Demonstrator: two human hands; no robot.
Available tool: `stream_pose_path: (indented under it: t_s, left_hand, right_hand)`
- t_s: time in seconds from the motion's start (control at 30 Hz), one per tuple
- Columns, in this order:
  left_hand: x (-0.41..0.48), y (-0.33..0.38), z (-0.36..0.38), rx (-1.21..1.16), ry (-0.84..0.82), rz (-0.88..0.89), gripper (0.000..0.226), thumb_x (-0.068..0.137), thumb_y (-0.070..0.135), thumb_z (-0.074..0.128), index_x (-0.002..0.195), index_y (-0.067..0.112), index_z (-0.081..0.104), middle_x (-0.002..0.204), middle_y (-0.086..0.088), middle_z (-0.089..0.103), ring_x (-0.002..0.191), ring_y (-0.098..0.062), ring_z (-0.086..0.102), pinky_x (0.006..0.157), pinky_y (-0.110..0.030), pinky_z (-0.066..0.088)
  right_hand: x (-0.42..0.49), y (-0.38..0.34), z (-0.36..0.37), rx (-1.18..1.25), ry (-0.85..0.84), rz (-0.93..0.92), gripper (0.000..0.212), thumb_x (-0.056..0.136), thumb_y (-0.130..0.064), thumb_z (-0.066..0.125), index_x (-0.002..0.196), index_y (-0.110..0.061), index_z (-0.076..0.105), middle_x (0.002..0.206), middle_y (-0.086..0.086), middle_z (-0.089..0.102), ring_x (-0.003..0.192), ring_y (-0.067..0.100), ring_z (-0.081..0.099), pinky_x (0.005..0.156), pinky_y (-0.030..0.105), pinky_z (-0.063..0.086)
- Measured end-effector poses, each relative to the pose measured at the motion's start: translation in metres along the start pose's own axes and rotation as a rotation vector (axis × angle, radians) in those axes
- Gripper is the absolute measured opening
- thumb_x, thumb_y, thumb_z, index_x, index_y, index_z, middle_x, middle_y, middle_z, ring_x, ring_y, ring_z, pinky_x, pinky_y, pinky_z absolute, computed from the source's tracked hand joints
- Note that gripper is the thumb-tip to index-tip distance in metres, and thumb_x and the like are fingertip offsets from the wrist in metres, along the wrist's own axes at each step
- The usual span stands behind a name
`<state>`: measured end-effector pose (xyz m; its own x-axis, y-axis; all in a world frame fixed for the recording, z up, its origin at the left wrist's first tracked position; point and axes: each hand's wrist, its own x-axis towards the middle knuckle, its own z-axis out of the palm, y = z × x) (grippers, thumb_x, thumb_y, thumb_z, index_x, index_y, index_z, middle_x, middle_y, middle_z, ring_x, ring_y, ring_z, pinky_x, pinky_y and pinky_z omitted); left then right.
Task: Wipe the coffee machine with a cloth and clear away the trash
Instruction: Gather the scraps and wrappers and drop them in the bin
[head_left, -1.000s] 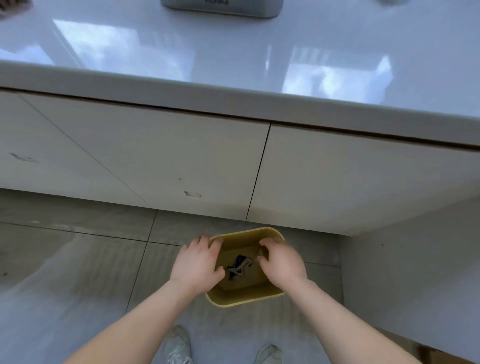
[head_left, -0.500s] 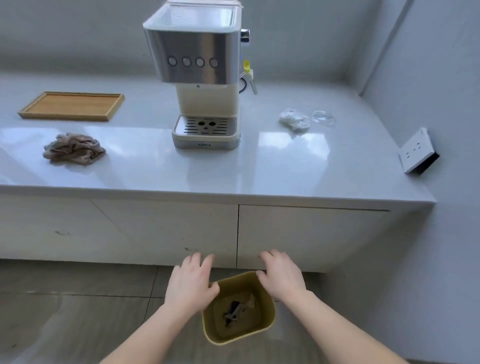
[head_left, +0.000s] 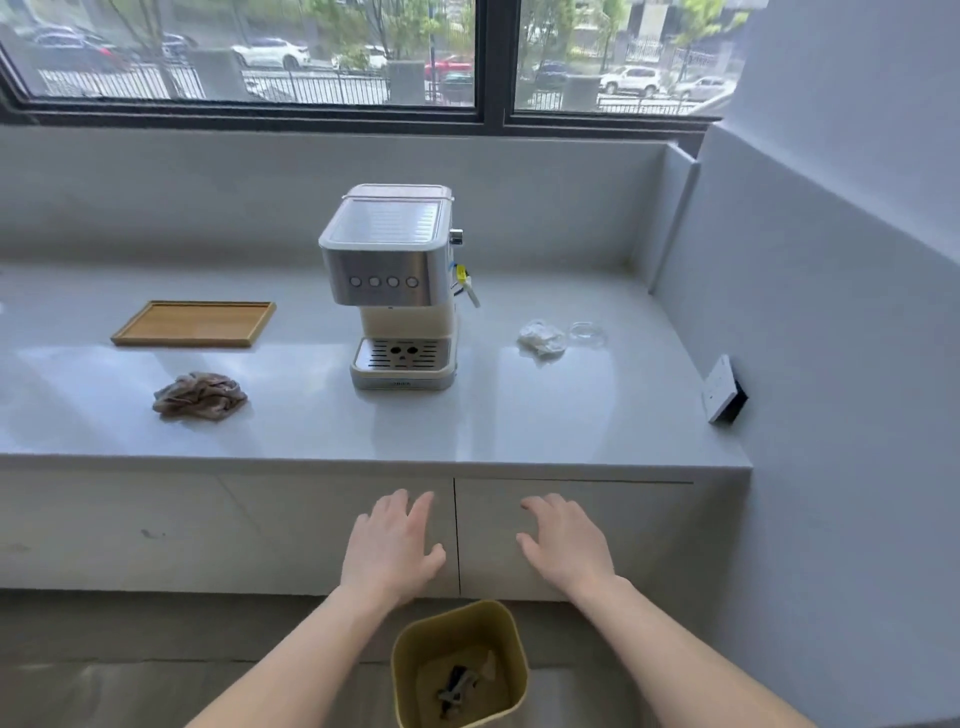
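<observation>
A silver and cream coffee machine stands in the middle of the white counter. A crumpled brown cloth lies to its left near the front edge. To its right lie a wad of white paper and a clear plastic scrap. On the floor below stands a yellow bin with dark scraps inside. My left hand and my right hand hover above the bin in front of the cabinet doors, both empty with fingers spread.
A wooden tray sits at the back left of the counter. A white socket block is fixed to the right wall, which closes off that side. A window runs behind the counter.
Both hands have let go of the bin's rim and risen from it. The view has tilted up from the floor to take in the counter, the coffee machine and the window.
</observation>
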<state>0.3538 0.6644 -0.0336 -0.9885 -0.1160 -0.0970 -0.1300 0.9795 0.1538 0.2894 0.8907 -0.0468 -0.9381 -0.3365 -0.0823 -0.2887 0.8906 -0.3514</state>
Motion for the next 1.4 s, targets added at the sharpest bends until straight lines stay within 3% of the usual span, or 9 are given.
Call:
stream_pose_path:
  t_s: [0.43, 0.87, 1.13, 1.4]
  left_hand:
    - [0.045, 0.033, -0.066, -0.053, 0.107, 0.105, 0.062, 0.087, 0.047, 0.047, 0.144, 0.026, 0.033, 0.128, 0.0, 0.05, 0.115, -0.023, 0.048, 0.091, -0.038, 0.044]
    - [0.142, 0.021, -0.086, -0.078, 0.079, 0.22, 0.06, 0.088, 0.046, 0.047, 0.142, 0.026, 0.033, 0.129, -0.002, 0.048, 0.121, -0.026, 0.043, 0.093, -0.041, 0.042]
    - [0.208, 0.052, -0.074, -0.082, 0.061, 0.231, 0.06, 0.089, 0.045, 0.046, 0.144, 0.025, 0.032, 0.132, -0.004, 0.047, 0.121, -0.027, 0.045, 0.094, -0.04, 0.042]
    - [0.295, 0.109, -0.058, -0.08, 0.019, 0.139, 0.058, 0.092, 0.043, 0.046, 0.145, 0.024, 0.032, 0.135, -0.004, 0.043, 0.122, -0.026, 0.043, 0.093, -0.039, 0.043]
  right_hand:
    - [0.046, -0.009, -0.074, 0.055, 0.083, 0.086, 0.043, 0.093, -0.039, 0.051, 0.135, -0.028, 0.048, 0.128, -0.004, 0.055, 0.121, 0.019, 0.048, 0.086, 0.038, 0.049]
    - [0.113, -0.011, -0.096, 0.045, 0.144, 0.261, 0.043, 0.093, -0.039, 0.053, 0.134, -0.028, 0.049, 0.128, -0.004, 0.056, 0.119, 0.019, 0.049, 0.083, 0.036, 0.049]
    - [0.174, 0.039, -0.111, 0.085, 0.144, 0.318, 0.042, 0.092, -0.038, 0.056, 0.132, -0.027, 0.052, 0.126, -0.002, 0.057, 0.115, 0.021, 0.053, 0.086, 0.037, 0.05]
    - [0.272, 0.108, -0.124, 0.054, 0.061, 0.263, 0.044, 0.092, -0.035, 0.056, 0.134, -0.026, 0.05, 0.128, -0.001, 0.055, 0.116, 0.022, 0.052, 0.084, 0.036, 0.049]
